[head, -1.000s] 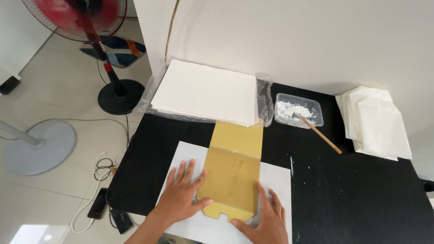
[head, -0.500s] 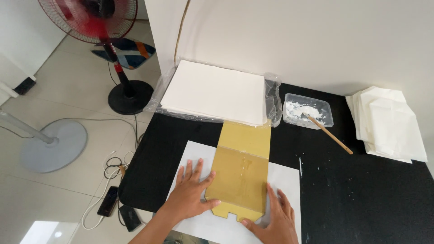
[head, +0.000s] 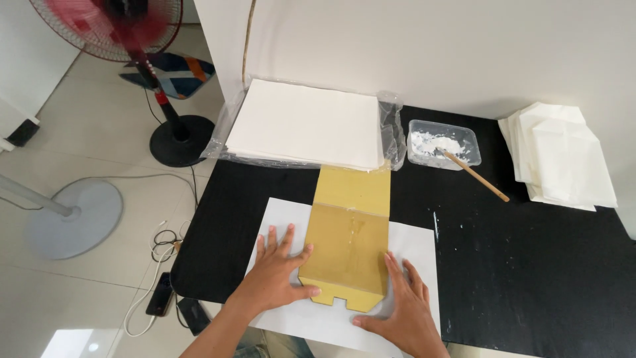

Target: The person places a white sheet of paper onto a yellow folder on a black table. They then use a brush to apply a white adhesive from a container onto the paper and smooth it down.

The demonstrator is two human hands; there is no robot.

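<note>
A black table (head: pixel 530 265) stands against a white wall (head: pixel 430 46), its dark top marked with a few white smears and specks to the right of the work. Beyond its left edge lies a pale tiled floor (head: pixel 79 292) with a red-bladed standing fan (head: pixel 109 20) on a black round base, a grey round base (head: pixel 73 219) of another stand, and a tangle of cables (head: pixel 162 245) running to a dark phone (head: pixel 161 302). At the back of the table a thick stack of white paper (head: pixel 305 122) sits in an opened clear plastic wrap; to its right a clear plastic tub (head: pixel 442 144) holds white paste with a wooden stick (head: pixel 477 176) leaning out of it, and further right lies a pile of folded white paper bags (head: pixel 563 156). Near the front edge a single white sheet (head: pixel 411 248) lies flat, and on it, running from its middle up to the paper stack, rests a yellow-brown cardboard template (head: pixel 348 242), long and rectangular, with a crease across its upper part and a notched lower end. The left hand (head: pixel 278 272) is spread flat, fingers wide, on the sheet, with its thumb against the template's left lower edge. The right hand (head: pixel 404 305) is likewise open and flat, pressing the sheet just beside the template's right lower corner; neither grasps anything.
</note>
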